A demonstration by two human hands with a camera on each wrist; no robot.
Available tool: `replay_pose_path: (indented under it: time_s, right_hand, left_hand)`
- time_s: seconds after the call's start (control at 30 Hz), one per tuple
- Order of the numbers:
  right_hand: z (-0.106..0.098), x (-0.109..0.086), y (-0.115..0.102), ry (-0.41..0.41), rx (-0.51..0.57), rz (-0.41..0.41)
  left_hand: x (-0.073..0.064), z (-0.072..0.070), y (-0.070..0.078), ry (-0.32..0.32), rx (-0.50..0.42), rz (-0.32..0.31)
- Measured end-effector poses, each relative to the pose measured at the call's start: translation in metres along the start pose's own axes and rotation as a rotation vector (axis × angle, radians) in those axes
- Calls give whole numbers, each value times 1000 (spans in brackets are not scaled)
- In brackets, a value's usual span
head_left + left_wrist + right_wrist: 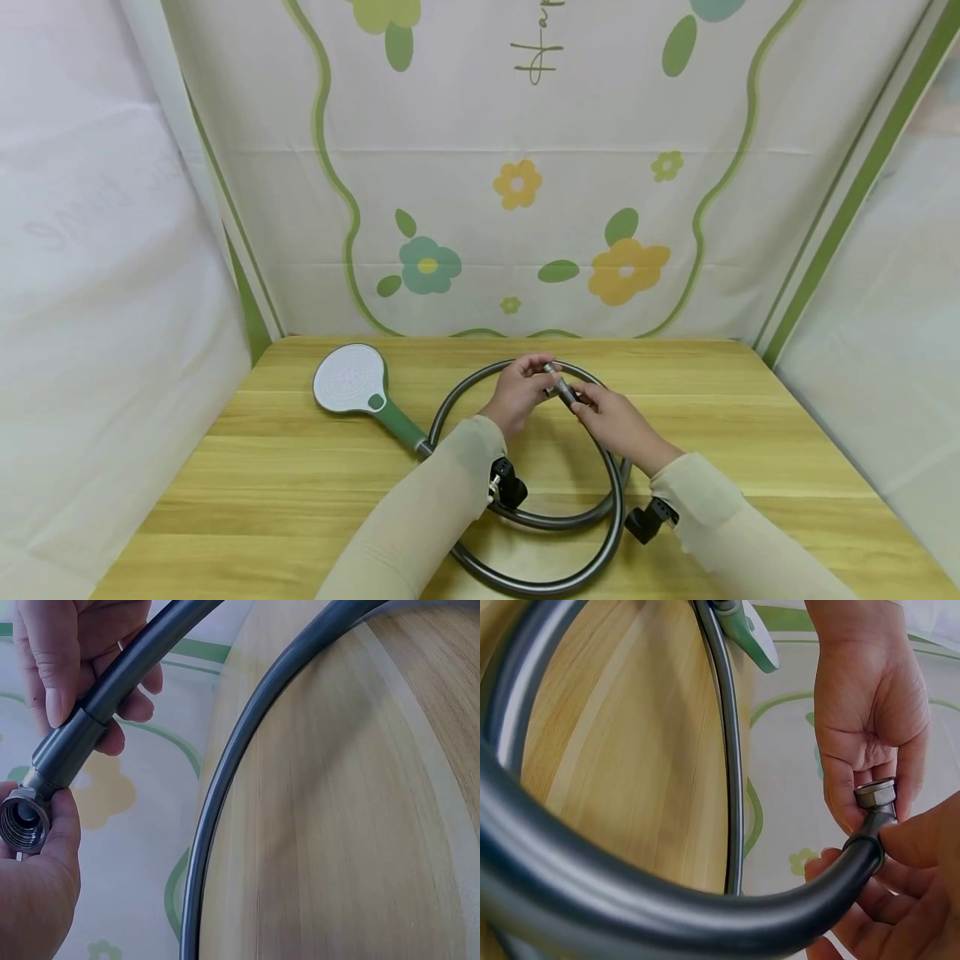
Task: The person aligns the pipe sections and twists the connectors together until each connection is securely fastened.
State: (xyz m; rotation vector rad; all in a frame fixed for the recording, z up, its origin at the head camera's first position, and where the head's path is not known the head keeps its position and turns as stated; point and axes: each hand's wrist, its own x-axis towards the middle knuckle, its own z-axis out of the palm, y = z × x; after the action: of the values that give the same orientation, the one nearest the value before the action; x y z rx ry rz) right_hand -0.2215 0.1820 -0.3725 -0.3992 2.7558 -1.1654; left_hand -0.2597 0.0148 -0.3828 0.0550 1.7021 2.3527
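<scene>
A dark grey shower hose [617, 508] lies in loops on the table, its free end lifted between both hands. That end has a sleeve [71, 746] and a metal nut [25, 820] with inner threads, which sits tilted on the tip. My left hand [519, 396] pinches the metal tip at the nut between thumb and fingers. Just behind it, my right hand [615, 423] grips the hose at the sleeve, thumb on one side and fingers on the other. A green shower head [401, 423] with a white face lies at the left, attached to the hose's other end.
The wooden table [247, 500] extends around the hose loops. Behind it hangs a white flowered cloth [465, 200], with pale cloth walls at both sides. Small black cameras [649, 521] are strapped at the wrists near the hose.
</scene>
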Motion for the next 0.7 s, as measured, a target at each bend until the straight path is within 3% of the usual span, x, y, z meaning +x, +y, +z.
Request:
replay_pose_path:
  time_s: [0.7]
  right_hand:
    - [-7,-2,5,51,-32,2]
  left_hand:
    - [1,-2,-1,-12,-3,10]
